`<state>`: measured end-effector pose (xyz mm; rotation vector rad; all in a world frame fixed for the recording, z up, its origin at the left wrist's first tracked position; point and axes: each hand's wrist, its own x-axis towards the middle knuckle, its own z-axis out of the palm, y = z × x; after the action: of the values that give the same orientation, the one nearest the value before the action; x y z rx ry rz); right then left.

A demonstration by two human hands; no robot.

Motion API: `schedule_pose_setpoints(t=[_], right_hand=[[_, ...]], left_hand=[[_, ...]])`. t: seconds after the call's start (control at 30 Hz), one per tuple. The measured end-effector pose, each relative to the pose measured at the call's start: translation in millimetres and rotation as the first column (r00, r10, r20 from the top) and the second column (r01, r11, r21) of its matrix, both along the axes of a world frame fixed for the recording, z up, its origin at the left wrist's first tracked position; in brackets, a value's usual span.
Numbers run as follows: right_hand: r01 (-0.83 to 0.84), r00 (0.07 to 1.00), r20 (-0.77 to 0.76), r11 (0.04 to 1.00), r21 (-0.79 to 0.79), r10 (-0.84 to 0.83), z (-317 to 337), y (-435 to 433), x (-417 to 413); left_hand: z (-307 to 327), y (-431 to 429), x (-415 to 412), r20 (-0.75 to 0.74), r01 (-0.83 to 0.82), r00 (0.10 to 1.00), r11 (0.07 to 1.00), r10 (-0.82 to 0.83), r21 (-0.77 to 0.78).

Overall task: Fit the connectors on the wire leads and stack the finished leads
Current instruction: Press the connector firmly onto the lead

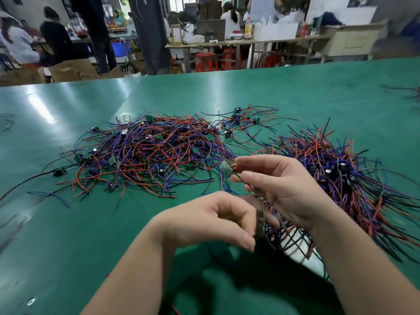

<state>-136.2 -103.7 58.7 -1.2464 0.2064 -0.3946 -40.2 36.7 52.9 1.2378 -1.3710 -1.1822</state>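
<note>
Busy workshop behind, and up front a shiny green bench mat (68, 235) with a tangled loose heap of red, blue and black wire leads (147, 151) far left of centre. A neater stack of the same leads (336, 169) fans out on the right. The right hand (279, 185) pinches the top of a thin dark wire lead (263, 208) by its small green board piece (225, 168). The left hand (216, 219), fingers curled, nips the lower end; it's too blurry to tell what's there. Looks mid-fitting to me. Next up is probably seating the connector, then laying it on the right stack.
</note>
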Motion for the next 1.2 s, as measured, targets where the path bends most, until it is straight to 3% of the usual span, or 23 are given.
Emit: schedule_pose_setpoints(t=[0.07,0.13,0.23,0.3,0.5,0.6,0.73,0.8,0.87,1.03,1.1,1.2], right_hand=[[0.010,0.998,0.062,0.999,0.037,-0.012,-0.1,-2.4,-1.0],[0.011,0.995,0.103,0.999,0.049,-0.016,0.3,-3.2,-1.2],[0.020,0.991,0.132,0.999,0.042,-0.025,0.5,-0.7,-0.8],[-0.001,0.989,0.146,0.999,0.043,-0.006,0.7,1.5,-0.1],[-0.050,0.994,0.099,0.999,-0.001,0.050,-0.8,2.6,-0.4],[-0.112,0.992,0.062,0.994,0.008,0.111,-0.7,4.4,-0.7],[-0.227,0.971,-0.065,0.973,0.041,0.229,0.4,6.4,-4.1],[-0.232,0.968,-0.091,0.972,0.019,0.233,1.6,5.2,-6.0],[-0.196,0.978,-0.066,0.980,0.015,0.197,2.6,4.0,-5.6],[-0.070,0.997,-0.040,0.993,-0.100,0.066,-2.7,5.0,0.1],[-0.024,0.998,-0.062,0.978,-0.206,0.011,-6.6,5.5,2.3],[0.020,0.997,-0.068,0.981,-0.194,-0.034,-11.9,6.3,5.6]], left_hand=[[-3.0,-0.1,1.3,0.090,-0.007,0.996,0.997,-0.001,0.083],[-7.0,-3.3,5.5,0.123,-0.175,0.980,0.975,0.158,0.140],[-9.3,-10.4,7.4,-0.057,-0.463,0.882,0.882,0.468,0.086],[-8.2,-13.2,8.6,-0.158,-0.589,0.799,0.808,0.581,-0.006],[-9.1,-14.3,12.2,-0.287,-0.716,0.694,0.675,0.660,-0.176],[-7.3,-15.3,12.1,-0.437,-0.765,0.629,0.611,0.644,-0.201],[0.1,-11.1,15.0,-0.648,-0.763,0.562,0.626,0.515,-0.164],[3.9,-6.8,18.0,-0.674,-0.755,0.551,0.638,0.492,-0.150],[5.5,-3.9,19.5,-0.597,-0.755,0.586,0.636,0.548,-0.158],[-3.9,-8.9,13.1,-0.154,-0.729,0.682,0.650,0.715,-0.214],[-7.9,-9.8,12.5,0.021,-0.734,0.647,0.630,0.762,-0.254],[-10.6,-7.2,16.9,0.324,-0.670,0.496,0.593,0.805,-0.447]])
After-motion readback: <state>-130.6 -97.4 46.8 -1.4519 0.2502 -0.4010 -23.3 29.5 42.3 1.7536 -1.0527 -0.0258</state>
